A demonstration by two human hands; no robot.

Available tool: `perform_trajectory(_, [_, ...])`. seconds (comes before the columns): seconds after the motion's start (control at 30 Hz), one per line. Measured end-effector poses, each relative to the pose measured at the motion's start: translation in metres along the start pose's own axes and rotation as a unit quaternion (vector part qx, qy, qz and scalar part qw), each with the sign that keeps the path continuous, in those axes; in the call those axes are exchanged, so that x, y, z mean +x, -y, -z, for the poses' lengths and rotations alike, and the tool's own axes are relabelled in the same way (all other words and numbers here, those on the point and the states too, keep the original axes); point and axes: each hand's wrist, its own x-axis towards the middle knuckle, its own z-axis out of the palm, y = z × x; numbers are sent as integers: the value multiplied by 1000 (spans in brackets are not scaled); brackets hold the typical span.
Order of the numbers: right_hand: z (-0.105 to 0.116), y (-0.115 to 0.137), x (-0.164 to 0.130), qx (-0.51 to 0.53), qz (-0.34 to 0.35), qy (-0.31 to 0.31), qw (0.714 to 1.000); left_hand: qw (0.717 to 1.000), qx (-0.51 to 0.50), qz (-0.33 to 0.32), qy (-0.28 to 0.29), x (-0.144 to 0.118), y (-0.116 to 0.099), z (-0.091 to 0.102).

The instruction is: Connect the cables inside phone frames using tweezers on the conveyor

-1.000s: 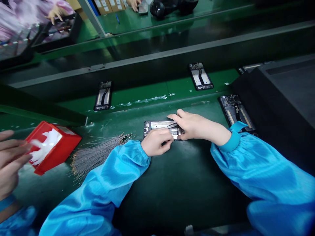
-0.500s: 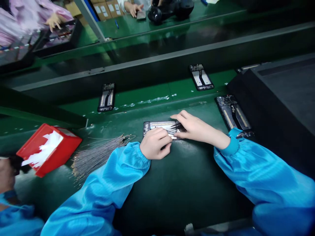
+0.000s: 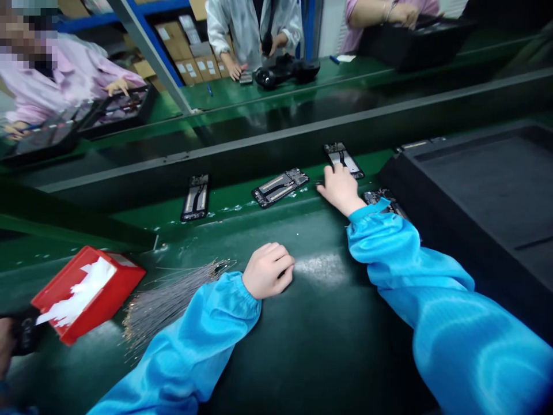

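My left hand [image 3: 268, 270] rests over the green bench with fingers curled in a pinch; whatever they may hold is hidden. My right hand [image 3: 341, 189] reaches to the back, its fingers over the lower part of an opened phone [image 3: 351, 167]. A thin dark tip, seemingly of tweezers [image 3: 320, 183], pokes out beside its thumb. Left of that hand, another opened phone [image 3: 280, 188] lies at a slant on the back strip. A bundle of thin grey cables [image 3: 170, 305] lies beyond my left sleeve.
Another opened phone [image 3: 195, 197] lies back left, and one more [image 3: 382, 202] lies partly behind my right sleeve. A big black tray [image 3: 488, 190] fills the right side. At left stand a red bin [image 3: 103, 294] and a co-worker's hand [image 3: 5, 346]. People work across the partition.
The phone that lay under both hands now lies on the back strip. My right hand has moved back and right to another phone. The left hand stays nearby; the view has tilted upward.
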Motion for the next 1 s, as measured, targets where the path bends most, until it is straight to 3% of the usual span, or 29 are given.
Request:
perform_trajectory(0.07, [-9, -20, 17, -21, -102, 18, 994, 1000, 18, -2, 18, 1, 1, 2])
perform_trajectory(0.13, [-14, -34, 27, -31, -143, 20, 989, 998, 44, 7, 45, 1, 3, 10])
perform_trajectory(0.27, [-13, -48, 36, -36, -164, 45, 985, 980, 122, 88, 127, -10, 12, 42])
perform_trajectory(0.4, [-2, -57, 46, -33, -188, 88, 978, 946, 178, 192, 192, -38, 25, 75])
perform_trajectory(0.53, [11, -58, 47, -3, -177, 87, 980, 934, 164, 230, 219, -60, 32, 80])
perform_trajectory(0.6, [16, -50, 33, 13, -141, 69, 987, 938, 154, 229, 211, -64, 32, 76])
perform_trajectory(0.67, [20, -40, 8, 22, -62, 23, 998, 943, 156, 216, 197, -64, 32, 71])
perform_trajectory(0.8, [26, -23, -59, 18, 82, 29, 996, 956, 174, 173, 159, -61, 33, 69])
perform_trajectory(1.0, [33, -10, -122, -17, 141, 7, 990, 972, 138, 155, 110, -35, 24, 57])
